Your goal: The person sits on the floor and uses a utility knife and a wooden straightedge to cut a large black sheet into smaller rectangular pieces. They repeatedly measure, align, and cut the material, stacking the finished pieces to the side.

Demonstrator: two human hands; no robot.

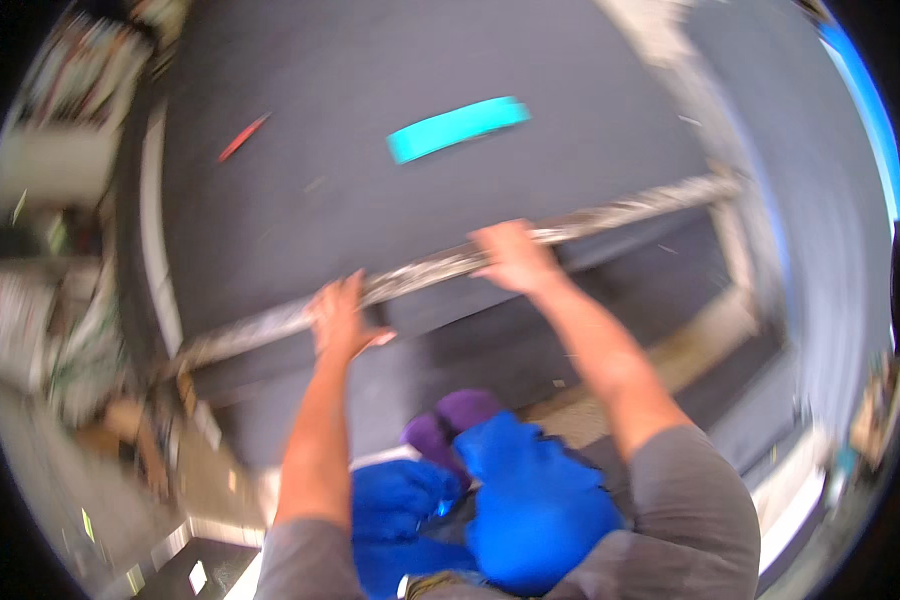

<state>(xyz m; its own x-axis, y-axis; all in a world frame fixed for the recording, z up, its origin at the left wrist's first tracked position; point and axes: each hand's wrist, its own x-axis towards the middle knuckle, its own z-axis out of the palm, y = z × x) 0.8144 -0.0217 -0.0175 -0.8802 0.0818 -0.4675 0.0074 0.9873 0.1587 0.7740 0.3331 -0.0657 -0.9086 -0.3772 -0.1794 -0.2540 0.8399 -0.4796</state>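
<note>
A dark grey table top [330, 60] with a worn, pale front edge [630, 212] spreads out before me. My left hand [342, 322] rests on that edge left of the middle, fingers laid over it and thumb spread to the right. Farther right, my right hand [515, 258] touches the same edge with its fingers stretched across it. Neither hand holds a loose thing. Beyond my right hand lies a turquoise strip [458, 130], slightly slanted on the top. A thin red tool, perhaps a pen or a cutter [243, 138], lies farther left. Motion blurs the picture.
Cluttered shelves [45, 250] with stacked things line the left side. A dark lower surface [630, 300] shows below the front edge. My legs in blue trousers [535, 505] and purple socks [467, 408] are beneath. A grey panel [820, 180] runs along the right.
</note>
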